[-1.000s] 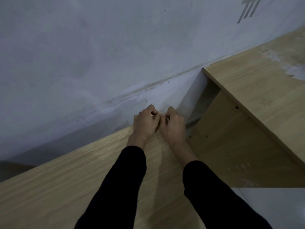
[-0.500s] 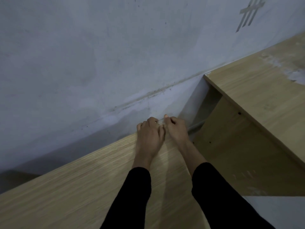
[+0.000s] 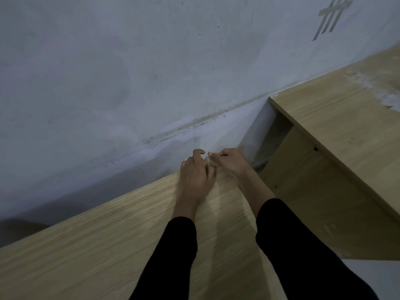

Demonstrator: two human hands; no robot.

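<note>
Where the view begins on the left, we see a grey-white wall [image 3: 108, 83] standing behind a light wooden board [image 3: 97, 245], whose far edge runs close along the foot of that wall. A dirty seam crosses the wall just above the board.

Moving inward, we meet the left sleeve [image 3: 171, 256], black, and beyond it the left hand [image 3: 195, 176], which lies over the board's far edge with its fingers bent and the forefinger hooked upward. Whether it truly grips anything we cannot tell, since its fingertips blur into what lies beside them.

Just beside them, between the two hands and at the board's far edge by the wall, sits a pale scrap [image 3: 208, 158], small and half see-through, too blurred for us to name.

The right hand [image 3: 230, 162] pinches this scrap between thumb and forefinger, the other fingers curled in, and the right sleeve [image 3: 292, 245] trails back toward us.

Past the right hand a grey cable [image 3: 260, 163] shows in the gap at the wall's foot.

Further right stands a second board [image 3: 346, 131], higher, with a side panel dropping beneath it. A white smear [image 3: 387, 96] marks its top near the picture's edge, and grey tape strips [image 3: 331, 18] cross one another on the wall above.
</note>
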